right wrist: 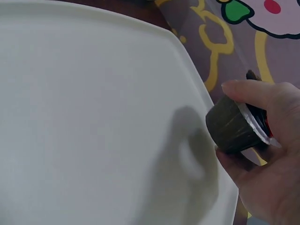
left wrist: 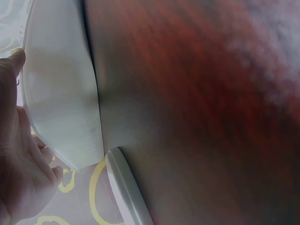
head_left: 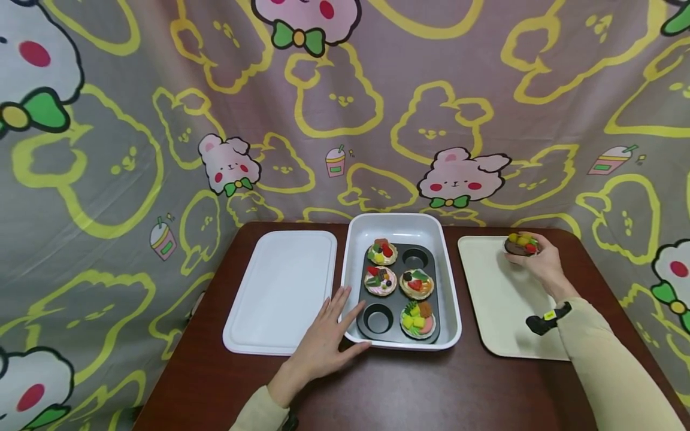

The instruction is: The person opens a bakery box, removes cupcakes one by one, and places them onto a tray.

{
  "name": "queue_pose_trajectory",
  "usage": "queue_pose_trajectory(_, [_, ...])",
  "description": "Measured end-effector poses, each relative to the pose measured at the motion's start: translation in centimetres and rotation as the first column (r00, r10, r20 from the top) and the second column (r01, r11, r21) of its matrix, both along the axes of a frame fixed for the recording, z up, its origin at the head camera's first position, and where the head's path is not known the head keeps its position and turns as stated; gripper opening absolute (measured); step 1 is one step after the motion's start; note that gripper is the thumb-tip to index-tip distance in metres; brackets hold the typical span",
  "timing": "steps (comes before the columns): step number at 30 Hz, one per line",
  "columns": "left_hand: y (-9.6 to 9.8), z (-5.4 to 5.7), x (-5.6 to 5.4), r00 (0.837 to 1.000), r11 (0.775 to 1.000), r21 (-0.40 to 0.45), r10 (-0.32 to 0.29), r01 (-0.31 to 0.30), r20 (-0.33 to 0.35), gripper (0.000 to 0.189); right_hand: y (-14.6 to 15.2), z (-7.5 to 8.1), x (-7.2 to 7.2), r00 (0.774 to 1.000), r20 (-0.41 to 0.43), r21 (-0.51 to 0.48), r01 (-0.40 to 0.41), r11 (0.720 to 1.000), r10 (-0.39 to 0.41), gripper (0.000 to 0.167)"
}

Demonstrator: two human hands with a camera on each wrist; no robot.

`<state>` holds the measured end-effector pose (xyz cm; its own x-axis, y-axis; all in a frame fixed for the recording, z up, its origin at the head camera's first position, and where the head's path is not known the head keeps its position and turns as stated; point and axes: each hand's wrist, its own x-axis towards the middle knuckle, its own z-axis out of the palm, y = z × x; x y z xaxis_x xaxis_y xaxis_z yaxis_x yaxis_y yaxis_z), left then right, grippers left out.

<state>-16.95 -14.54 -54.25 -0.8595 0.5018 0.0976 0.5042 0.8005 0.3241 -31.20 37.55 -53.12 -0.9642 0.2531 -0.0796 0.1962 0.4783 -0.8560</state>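
Over the 12 o'clock end of the cream tray (head_left: 496, 299), the right hand (head_left: 548, 270) pinches a chocolate tart (head_left: 520, 246) topped with yellow balls and a red piece. The tart's shadow on the tray in the right-wrist view suggests that it is held clear of the surface; whether it is rising or descending cannot be told.

From the centre of the six-well muffin pan (head_left: 398, 308), 12 pointing away from the person, that tart lies between 2 and 3 o'clock. Bare wells show at 1 o'clock (head_left: 415, 258) and 7 o'clock (head_left: 378, 319); garnished tarts fill the other four. At 8 o'clock, the left hand (head_left: 325, 340) is spread at the near-left corner of the white tub (head_left: 451, 314), seemingly touching its rim and grasping nothing visible.

The hold looks sound: finger and thumb take the ridged cup by its wall, below the topping. Light, even pressure should suffice, since a harder squeeze might buckle the cup. Carrying it level would best protect the topping, and any crossing between tray and pan needs height over the tub's 3 o'clock wall. Straight vertical moves at either end seem safest, while a flat left palm could steady the tub.
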Motion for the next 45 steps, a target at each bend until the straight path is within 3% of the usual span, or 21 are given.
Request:
queue_pose_trajectory(4, [0.1,0.0,0.1,1.0,1.0,0.009,0.004,-0.004,0.02,0.084,0.0,-0.3,-0.2,1.0,0.006,0.018,0.028,0.999,-0.029,0.085])
queue_pose_trajectory(12, [0.1,-0.1,0.0,0.999,1.0,0.003,0.014,-0.014,0.037,0.085,-0.1,-0.9,-0.5,1.0,0.001,0.092,0.001,0.996,-0.001,0.082])
queue_pose_trajectory(24, [0.1,0.1,0.0,0.999,1.0,0.007,0.021,-0.022,0.047,0.085,0.0,-0.9,-0.4,1.0,0.021,0.109,0.007,0.994,-0.009,0.081])
queue_pose_trajectory(34, [0.2,0.1,0.0,0.998,1.0,0.013,0.021,-0.021,0.054,0.086,0.4,-1.6,0.2,0.998,0.009,0.132,-0.057,0.99,0.056,0.087])
queue_pose_trajectory(37, [0.2,0.1,0.0,0.999,1.0,0.013,0.019,-0.019,0.049,0.086,0.6,-1.8,0.2,0.994,-0.043,0.241,-0.086,0.967,0.099,0.083])
queue_pose_trajectory(40, [0.1,0.1,0.0,0.999,1.0,0.01,0.021,-0.022,0.05,0.086,0.9,-2.1,0.1,0.988,-0.063,0.402,-0.104,0.91,0.14,0.09])
queue_pose_trajectory(43, [0.1,0.1,0.0,0.998,1.0,0.006,0.023,-0.023,0.051,0.085,1.2,-2.3,0.1,0.988,-0.032,0.514,-0.113,0.85,0.151,0.103])
queue_pose_trajectory(45, [0.1,0.1,-0.1,0.999,1.0,0.004,0.021,-0.021,0.048,0.085,1.3,-2.4,0.2,0.99,0.002,0.553,-0.118,0.825,0.141,0.111])
